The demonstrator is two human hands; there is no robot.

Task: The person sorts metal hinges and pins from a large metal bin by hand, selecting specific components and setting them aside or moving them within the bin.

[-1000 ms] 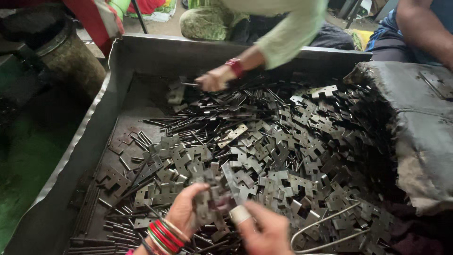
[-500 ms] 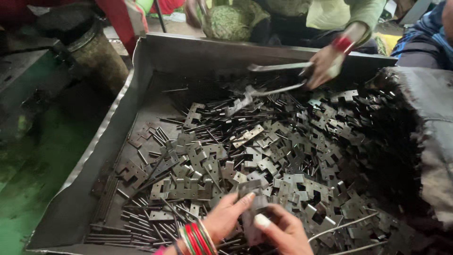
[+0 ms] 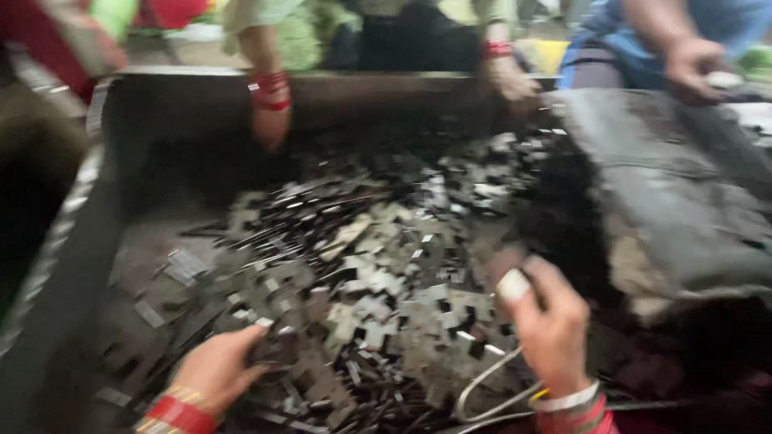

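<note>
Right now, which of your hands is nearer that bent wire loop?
Right. The right hand hovers just above the wire loop, while the left hand rests across the pile of metal stampings.

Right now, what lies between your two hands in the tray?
In the head view, a heap of small flat notched grey metal plates fills the stretch between the left hand and right hand.
</note>
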